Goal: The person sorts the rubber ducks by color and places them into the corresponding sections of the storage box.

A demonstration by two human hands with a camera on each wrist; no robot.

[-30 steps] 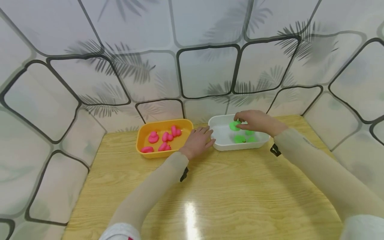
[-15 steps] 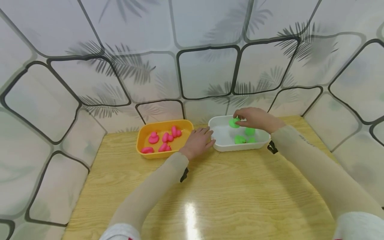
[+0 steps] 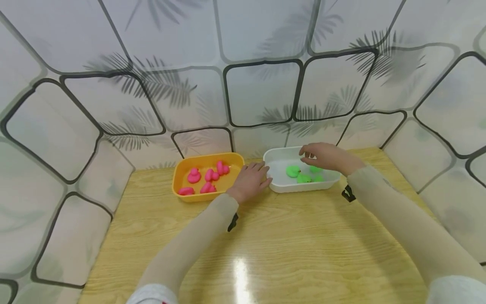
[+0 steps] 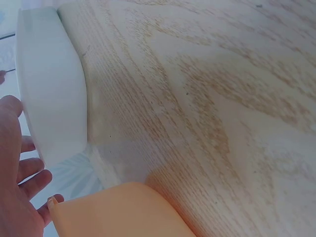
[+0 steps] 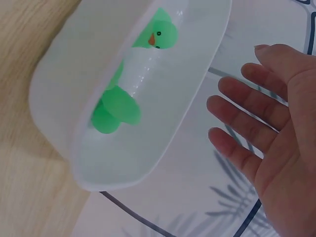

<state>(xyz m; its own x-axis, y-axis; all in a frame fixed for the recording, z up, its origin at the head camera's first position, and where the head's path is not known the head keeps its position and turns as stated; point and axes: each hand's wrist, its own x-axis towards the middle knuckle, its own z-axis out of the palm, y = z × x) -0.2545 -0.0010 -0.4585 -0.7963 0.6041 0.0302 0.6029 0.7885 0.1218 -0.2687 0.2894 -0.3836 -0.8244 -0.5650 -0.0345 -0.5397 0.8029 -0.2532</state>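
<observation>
My right hand hovers over the back right of a white tray and holds nothing. In the right wrist view its fingers are spread and gently bent beside the tray's rim. Inside the tray lie several green toy ducks; one green duck sits left of the others, and another duck shows its orange beak. Between the trays, my left hand rests palm down with loosely extended fingers. Its thumb touches the white tray, and one fingertip meets the corner of a yellow-orange tray.
Several pink toy ducks, including one pink duck, lie in the yellow-orange tray at left. Both trays stand near the back edge of a wooden table. A patterned backdrop rises behind and at both sides.
My right hand has let go of a green duck, which dropped from near the tray's back rim to lie among the others. The left hand has stayed in place.
</observation>
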